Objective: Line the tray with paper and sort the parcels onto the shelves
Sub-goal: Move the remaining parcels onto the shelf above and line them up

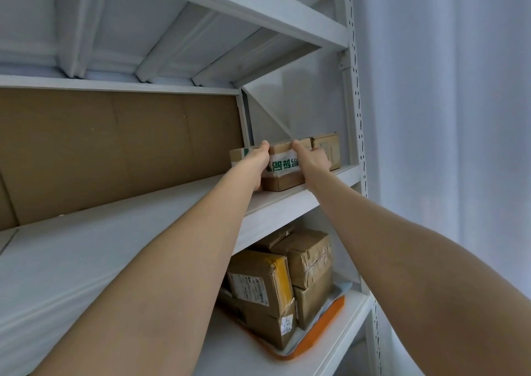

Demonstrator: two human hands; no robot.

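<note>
On the middle shelf (287, 203), the left hand (256, 161) clasps the taped parcel (283, 179) at its nine o'clock side and the right hand (314, 161) clasps its three o'clock side. At five o'clock below, the paper-lined orange tray (324, 325) holds stacked parcels (258, 278).
</note>
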